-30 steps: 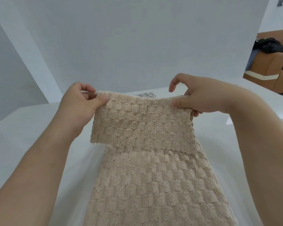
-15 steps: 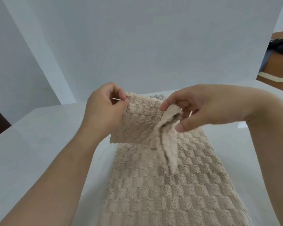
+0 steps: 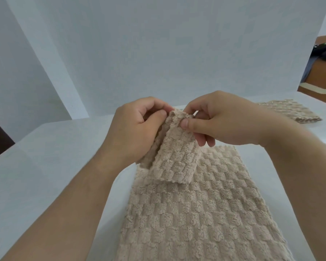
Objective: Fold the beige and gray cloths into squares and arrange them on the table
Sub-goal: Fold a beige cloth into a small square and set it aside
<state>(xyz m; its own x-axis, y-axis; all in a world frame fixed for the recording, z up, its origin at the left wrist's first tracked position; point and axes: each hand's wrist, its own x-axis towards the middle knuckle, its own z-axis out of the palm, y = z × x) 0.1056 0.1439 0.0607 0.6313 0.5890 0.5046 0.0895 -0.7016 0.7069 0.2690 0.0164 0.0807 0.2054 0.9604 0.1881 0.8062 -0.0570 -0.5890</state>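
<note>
White bench (image 3: 45, 166) already bears one seemingly folded beige cloth (image 3: 290, 111); left grip (image 3: 137, 129) and right grip (image 3: 224, 119) pinch a second cloth (image 3: 186, 213) by its corners, mid-fold; gray cloth unseen.

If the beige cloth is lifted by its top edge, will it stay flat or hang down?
Probably floppy: the beige cloth droops and folds over below where the left hand and right hand pinch it. Likely light, since fingertip pinches hold its raised end. Its plush texture should not slip.
</note>
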